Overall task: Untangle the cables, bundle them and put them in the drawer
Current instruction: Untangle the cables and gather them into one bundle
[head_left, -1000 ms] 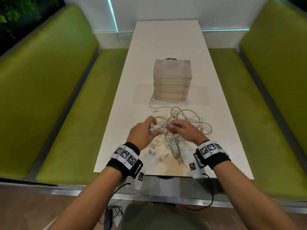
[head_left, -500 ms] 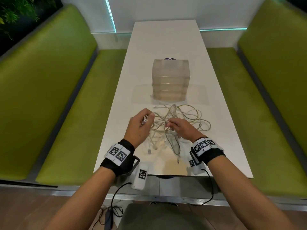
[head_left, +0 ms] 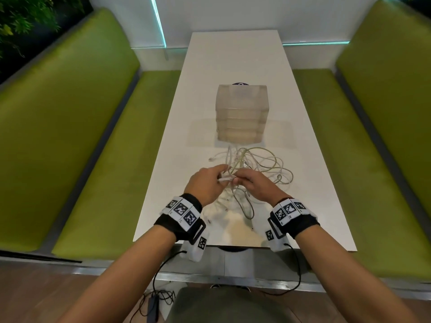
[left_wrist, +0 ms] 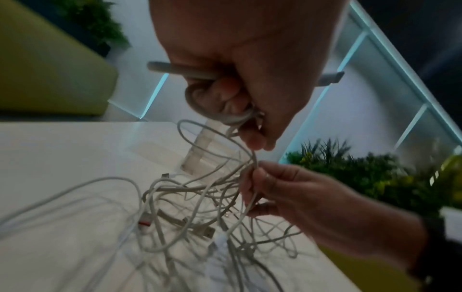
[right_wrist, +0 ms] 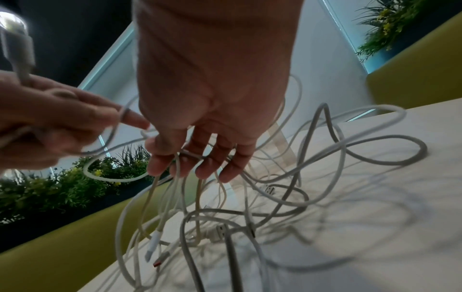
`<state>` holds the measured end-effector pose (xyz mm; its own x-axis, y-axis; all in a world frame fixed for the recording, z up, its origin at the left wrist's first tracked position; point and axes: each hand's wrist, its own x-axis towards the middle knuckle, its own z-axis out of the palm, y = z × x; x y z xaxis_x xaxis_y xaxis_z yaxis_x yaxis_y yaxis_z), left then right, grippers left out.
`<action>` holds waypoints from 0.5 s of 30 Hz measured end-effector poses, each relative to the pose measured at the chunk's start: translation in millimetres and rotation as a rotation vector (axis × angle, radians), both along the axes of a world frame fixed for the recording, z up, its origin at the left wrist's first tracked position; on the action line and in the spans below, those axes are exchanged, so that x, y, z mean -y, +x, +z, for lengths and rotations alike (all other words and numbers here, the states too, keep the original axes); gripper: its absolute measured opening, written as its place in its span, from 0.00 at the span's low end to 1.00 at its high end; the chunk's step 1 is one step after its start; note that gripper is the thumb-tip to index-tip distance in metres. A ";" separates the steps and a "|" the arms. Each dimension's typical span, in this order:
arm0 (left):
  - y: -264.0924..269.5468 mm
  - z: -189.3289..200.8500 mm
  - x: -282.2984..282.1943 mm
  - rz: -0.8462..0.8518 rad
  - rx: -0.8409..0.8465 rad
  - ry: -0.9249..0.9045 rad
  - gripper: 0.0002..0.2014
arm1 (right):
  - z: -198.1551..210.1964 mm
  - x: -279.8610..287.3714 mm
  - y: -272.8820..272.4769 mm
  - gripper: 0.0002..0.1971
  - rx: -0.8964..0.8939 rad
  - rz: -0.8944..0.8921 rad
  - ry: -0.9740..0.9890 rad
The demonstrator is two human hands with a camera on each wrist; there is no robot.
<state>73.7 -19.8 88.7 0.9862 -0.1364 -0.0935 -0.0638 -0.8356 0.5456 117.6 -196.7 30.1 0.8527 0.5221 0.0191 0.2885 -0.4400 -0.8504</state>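
The left hand [head_left: 205, 186] has its fingers curled around one white cable near its end; in the left wrist view the plug end [left_wrist: 330, 78] comes out on the right of the fist and a short loop hangs under the fingers. The right hand [head_left: 255, 186], just beside it near the centre of the head frame, has its fingers only lightly bent. In the left wrist view the thumb and fingers pinch a few strands; in the right wrist view strands pass between the fingers [right_wrist: 212, 162]. I cannot tell how many strands it really holds.

Below and behind both hands, the tangle of cables [head_left: 258, 164] lies on the white table [head_left: 235, 57], partly lifted. The translucent drawer unit [head_left: 241, 113] stands above it in the frame, close to the far loops, and its drawers look closed.

The step in hand seems to be to free one cable. I think it is best to keep the plug end firm in the left hand and let the right hand only guide. The right fingers should open the loops and feed the plug through them, not pull hard, because pulling probably tightens the knots. Several plugs lie in the pile and may catch on the strands.
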 end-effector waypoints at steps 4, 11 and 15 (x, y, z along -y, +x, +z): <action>2.9 4.0 5.2 -0.137 0.086 0.271 0.21 | 4.2 2.9 -2.7 0.08 -0.030 0.039 -0.034; 7.7 12.5 1.8 -0.239 0.136 0.428 0.08 | 4.1 2.9 4.2 0.10 -0.021 0.031 -0.124; 4.1 20.3 -3.6 -0.196 0.218 0.345 0.06 | -2.8 4.8 12.8 0.07 0.029 -0.021 -0.141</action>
